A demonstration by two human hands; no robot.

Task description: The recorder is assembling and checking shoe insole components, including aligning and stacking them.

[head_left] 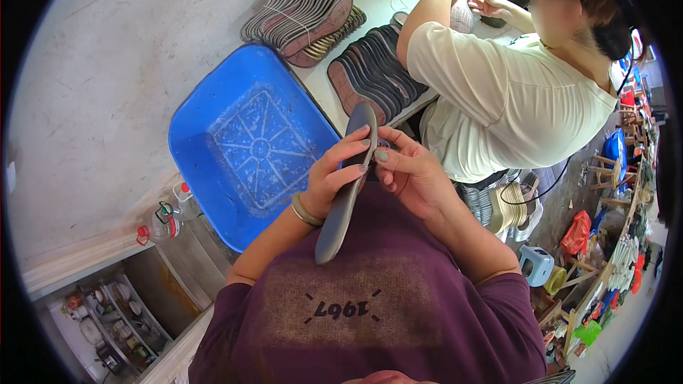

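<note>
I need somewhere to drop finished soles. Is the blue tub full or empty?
Empty. The blue tub shows its bare ribbed bottom with nothing lying in it; only a whitish film covers the floor.

Small shoe-making workshop: stacks of dark shoe soles (370, 71) lay on the white surface (370, 0), a blue plastic tub (249, 142) sat beside, a co-worker (512, 92) worked alongside, cluttered goods behind.

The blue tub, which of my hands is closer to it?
Left. The left hand, holding the insole, sits beside the blue tub; the right hand is beyond the insole.
</note>
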